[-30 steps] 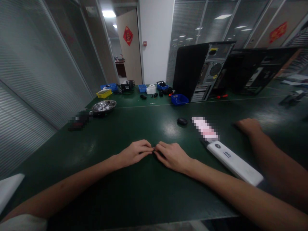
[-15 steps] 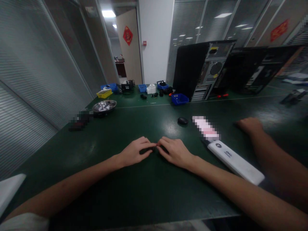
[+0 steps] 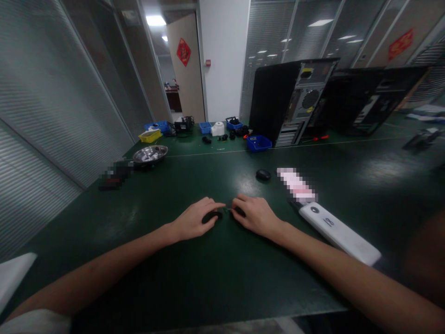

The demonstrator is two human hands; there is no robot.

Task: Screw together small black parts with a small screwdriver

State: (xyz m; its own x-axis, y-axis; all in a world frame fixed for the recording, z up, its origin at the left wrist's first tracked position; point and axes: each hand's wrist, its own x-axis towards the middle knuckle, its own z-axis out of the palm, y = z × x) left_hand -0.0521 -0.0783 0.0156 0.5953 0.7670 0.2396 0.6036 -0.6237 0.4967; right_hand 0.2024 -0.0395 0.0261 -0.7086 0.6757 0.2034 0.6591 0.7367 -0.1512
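1. As the head view shows, small bit (image 3: 226, 210) lies between left hand (image 3: 195, 218) and right hand (image 3: 257, 215), near both; long axis unclear.
2. Left hand: thumb, forefinger parted; hold beneath unclear.
3. Right hand: fingers curled; pinch cannot be told.

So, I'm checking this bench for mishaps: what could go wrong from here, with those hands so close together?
1. A tiny item seems to sit between the left hand and right hand, too small to identify. It might slip, and could be hard to spot against the dark green table.

2. The right forearm runs close to the white device in this view, so an outward sweep could nudge it.
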